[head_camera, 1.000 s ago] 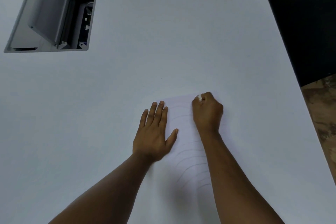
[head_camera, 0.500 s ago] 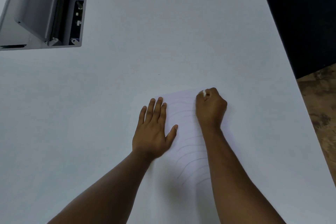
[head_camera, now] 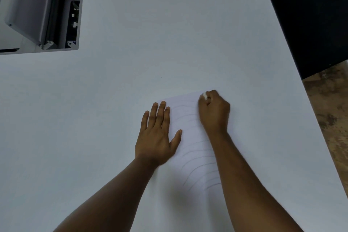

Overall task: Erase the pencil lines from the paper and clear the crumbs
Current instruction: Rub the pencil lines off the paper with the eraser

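- Head view: we see the paper lying flat on the white table, just in front of us, its near part crossed by our forearms.
- Our left hand lies flat with fingers straight and close together, the thumb spread, pressing down the left edge of the sheet; it holds nothing.
- Our right hand is curled into a fist around a small white eraser, of which only the tip shows above the knuckles. It sits at the far right part of the sheet, close to the top edge.
- Pencil lines are plain across most of the page: faint curved strokes near the top between the two hands, and darker ones lower down towards us.
- We judge the erasing to be at an early stage, with work under way only at the top of the sheet and nearly all the strokes left to remove.
- The topmost strip looks paler than the rest, but we cannot tell whether lines there are rubbed out or just faint.
- We can make out no crumbs on the sheet or the table; they may be too small to see. Clearing them is not yet begun, in our judgement.
- An open grey hatch is set in the table at the far left, well apart from the work.
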Tool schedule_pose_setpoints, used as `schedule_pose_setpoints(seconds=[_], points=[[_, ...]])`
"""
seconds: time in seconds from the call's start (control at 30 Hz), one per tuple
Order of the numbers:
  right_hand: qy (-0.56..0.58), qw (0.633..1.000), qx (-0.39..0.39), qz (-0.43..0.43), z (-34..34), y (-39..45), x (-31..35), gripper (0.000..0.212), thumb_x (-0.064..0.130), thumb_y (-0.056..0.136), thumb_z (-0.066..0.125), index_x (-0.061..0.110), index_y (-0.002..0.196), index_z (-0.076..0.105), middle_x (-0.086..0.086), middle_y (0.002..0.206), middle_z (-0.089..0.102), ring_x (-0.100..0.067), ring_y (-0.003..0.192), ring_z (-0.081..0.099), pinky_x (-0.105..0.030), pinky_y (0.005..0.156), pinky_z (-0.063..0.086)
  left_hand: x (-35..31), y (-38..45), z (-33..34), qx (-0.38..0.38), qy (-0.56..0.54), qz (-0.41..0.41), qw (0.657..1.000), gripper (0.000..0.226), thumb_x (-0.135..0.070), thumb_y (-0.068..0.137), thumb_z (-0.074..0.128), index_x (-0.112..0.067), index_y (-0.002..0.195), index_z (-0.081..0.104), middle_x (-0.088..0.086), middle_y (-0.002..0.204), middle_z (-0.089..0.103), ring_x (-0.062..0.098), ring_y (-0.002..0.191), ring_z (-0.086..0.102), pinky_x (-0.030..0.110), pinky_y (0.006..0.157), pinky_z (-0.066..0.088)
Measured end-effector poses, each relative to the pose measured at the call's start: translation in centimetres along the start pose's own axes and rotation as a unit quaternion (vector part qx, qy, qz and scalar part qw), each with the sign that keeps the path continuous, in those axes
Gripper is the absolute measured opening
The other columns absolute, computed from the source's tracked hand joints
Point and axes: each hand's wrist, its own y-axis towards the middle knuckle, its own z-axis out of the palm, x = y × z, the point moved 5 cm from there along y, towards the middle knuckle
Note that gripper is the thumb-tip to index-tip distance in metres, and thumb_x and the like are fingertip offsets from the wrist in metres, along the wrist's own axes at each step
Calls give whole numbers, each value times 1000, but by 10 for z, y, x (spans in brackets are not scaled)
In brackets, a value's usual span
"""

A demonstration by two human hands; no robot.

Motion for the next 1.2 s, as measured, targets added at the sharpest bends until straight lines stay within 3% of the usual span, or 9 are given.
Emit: schedule_pose_setpoints(seconds=[0.17, 0.27, 0.33, 0.43, 0.67, 0.87, 1.07, 1.2], points=[[16, 993, 83, -83, 29, -29, 38, 24, 16, 93, 58, 9, 70, 53, -1, 59, 52, -17, 51, 50, -30, 50, 43, 1, 0, 1, 4, -1, -2, 1000, 81, -64, 104, 16, -10, 164, 14, 8, 173, 6, 24, 161, 0, 49, 129, 11], [-27, 996, 28, -74, 14, -13, 21, 25, 21, 90, 48, 7, 70, 56, -7, 61, 58, -26, 53, 55, -29, 52, 43, 0, 1, 1, 3, 1, -2, 1000, 81, -62, 104, 22, -8, 164, 15, 7, 174, 5, 24, 161, -2, 47, 130, 8], [-47, 998, 4, -37, 0, 4, 0, 19, 16, 88, 54, 5, 72, 57, -10, 63, 60, -31, 56, 59, -29, 53, 42, 0, 0, 1, 7, 2, -1, 1000, 82, -62, 104, 23, -8, 164, 13, 6, 174, 3, 24, 161, -4, 47, 130, 6], [-24, 1000, 2, 4, -3, 7, -9, 15, 10, 87, 63, 5, 74, 58, -6, 62, 60, -26, 57, 58, -26, 54, 39, 0, 0, 2, 6, 6, -2, 1000, 82, -62, 104, 22, -8, 165, 12, 6, 174, 2, 23, 161, -5, 47, 129, 7], [5, 995, 67, -73, 29, -27, 35, 23, 14, 92, 58, 9, 71, 53, -2, 60, 53, -18, 52, 49, -30, 51, 43, 0, 0, 1, -10, 8, 1, 1000, 81, -62, 104, 22, -8, 164, 18, 9, 173, 10, 25, 161, 2, 47, 129, 9], [-32, 999, -1, 20, 0, 5, -4, 14, 10, 87, 62, 5, 75, 58, -8, 64, 61, -27, 58, 59, -27, 55, 41, 0, -1, 1, -4, 3, -3, 1000, 82, -62, 103, 24, -8, 164, 15, 7, 174, 5, 23, 161, -4, 46, 129, 6], [6, 997, 47, -57, 27, -29, 35, 19, 13, 91, 58, 8, 72, 55, -3, 61, 57, -19, 53, 53, -31, 51, 46, 0, 0, 1, -7, 6, 0, 1000, 81, -63, 104, 21, -9, 164, 15, 9, 173, 10, 26, 161, 3, 47, 129, 9], [-47, 999, -12, 17, -3, 3, -6, 13, 12, 86, 59, 5, 76, 59, -12, 66, 63, -31, 58, 60, -34, 55, 48, 0, 0, 0, -4, 2, 1, 1000, 82, -62, 103, 23, -8, 164, 16, 8, 173, 7, 25, 161, -2, 47, 129, 7]])
